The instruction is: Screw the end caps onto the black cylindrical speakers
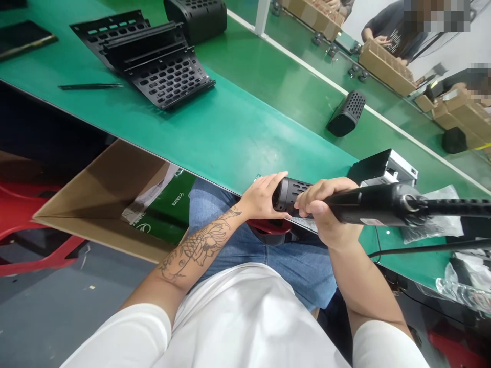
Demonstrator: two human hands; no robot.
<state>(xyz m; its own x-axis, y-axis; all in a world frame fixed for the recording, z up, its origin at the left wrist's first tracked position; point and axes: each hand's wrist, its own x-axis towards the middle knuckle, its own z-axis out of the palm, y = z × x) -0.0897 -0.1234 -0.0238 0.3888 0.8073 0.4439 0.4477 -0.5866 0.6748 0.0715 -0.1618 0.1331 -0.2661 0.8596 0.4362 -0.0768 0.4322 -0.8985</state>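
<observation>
My left hand [263, 197] grips one end of a black perforated housing [294, 190] at the bench's front edge, above my lap. In my right hand [330, 207] is a black electric screwdriver [378, 204], its cord running off to the right. The tool's front end points at the housing, but my fingers hide its tip, so I cannot tell whether it touches. Farther up the bench lie loose black perforated panels [169, 76], with a thin black strip [90, 86] beside them.
Black perforated housings stand on the green surface, one at the top [203, 20] and one to the right [347, 113]. A black-and-white box [385, 168] and a clear plastic bag [441, 220] sit at right. An open carton [88, 176] is below the bench. Other people work across the line.
</observation>
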